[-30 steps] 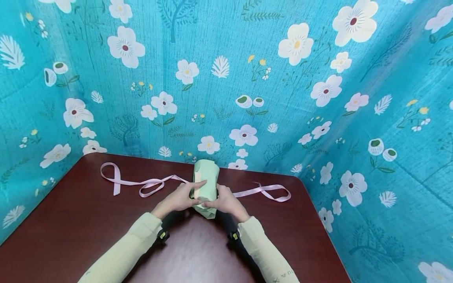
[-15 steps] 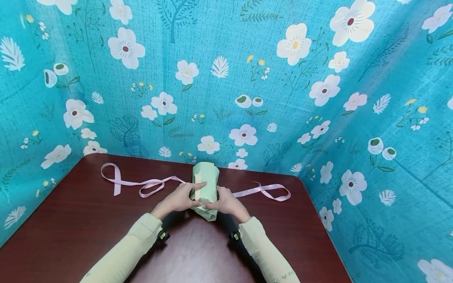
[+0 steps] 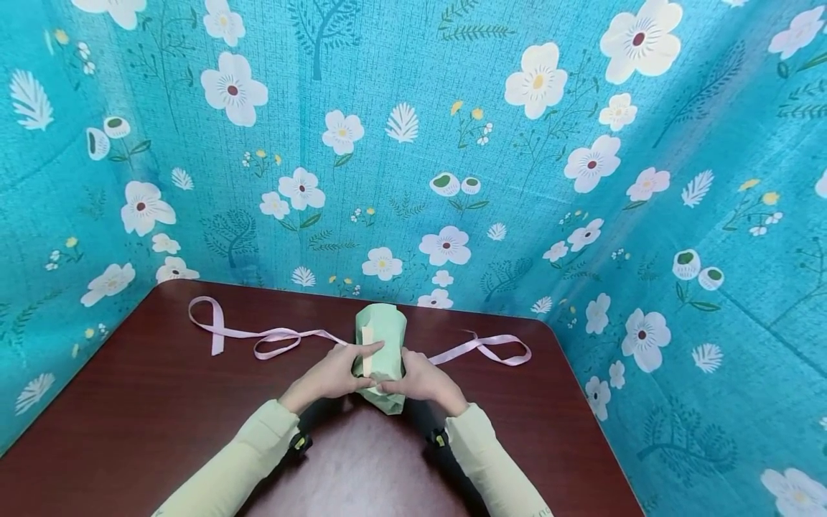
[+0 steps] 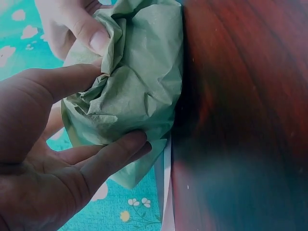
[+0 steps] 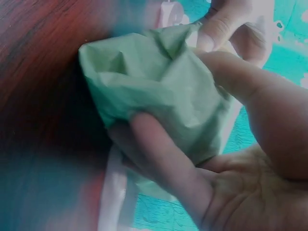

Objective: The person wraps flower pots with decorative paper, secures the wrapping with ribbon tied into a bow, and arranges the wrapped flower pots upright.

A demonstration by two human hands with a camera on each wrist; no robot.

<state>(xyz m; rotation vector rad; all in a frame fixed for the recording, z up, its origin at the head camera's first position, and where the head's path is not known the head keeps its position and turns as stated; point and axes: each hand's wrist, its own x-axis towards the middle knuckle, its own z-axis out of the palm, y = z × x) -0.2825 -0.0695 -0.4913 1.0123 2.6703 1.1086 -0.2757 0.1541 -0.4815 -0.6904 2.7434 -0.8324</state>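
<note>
A package wrapped in pale green paper (image 3: 386, 332) lies on the table, its near end crumpled and folded. My left hand (image 3: 332, 372) grips it from the left, thumb pressing the folds of the near end, as the left wrist view shows on the green paper (image 4: 144, 72). From the other side my right hand (image 3: 423, 377) holds it, thumb on the same folded end and fingers curled along the side. Both thumbs nearly meet there. A strip of cream tape (image 3: 367, 352) runs along the package's top. Pink ribbon (image 3: 278, 335) passes out from both sides; its middle is hidden.
The dark red-brown table (image 3: 194, 402) has rounded far corners. Right of the package, the ribbon's other end (image 3: 504, 350) lies in a loop. A turquoise flowered curtain (image 3: 400, 194) hangs behind and along both sides of the table.
The package and both hands have shifted slightly toward me. Both hands keep their hold on the wrapped package, and the ribbon ends lie almost unchanged.
</note>
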